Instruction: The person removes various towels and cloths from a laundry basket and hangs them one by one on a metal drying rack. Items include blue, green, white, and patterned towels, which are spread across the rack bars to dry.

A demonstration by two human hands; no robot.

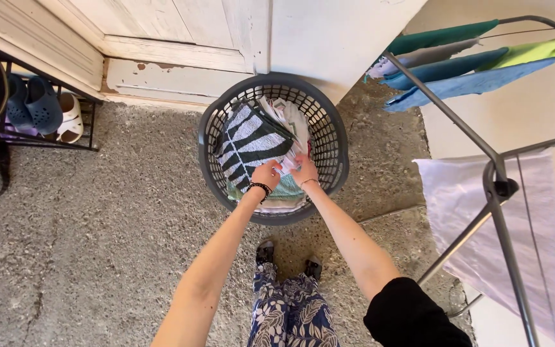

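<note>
Gravelly floor (97, 244) (laundry basket (335, 138) on it)

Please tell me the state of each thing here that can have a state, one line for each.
Round grey plastic laundry basket: upright, filled with folded laundry.
Green-and-white leaf-patterned towel: folded, on top.
Left hand: gripping a small white cloth.
Right hand: gripping the same cloth.
Grey metal drying rack: unfolded, cloths hung on it.

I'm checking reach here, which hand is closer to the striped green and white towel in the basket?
Left. The left hand rests at the striped towel's lower right edge, seemingly touching it. The right hand is farther right, over the white laundry in the basket.
</note>
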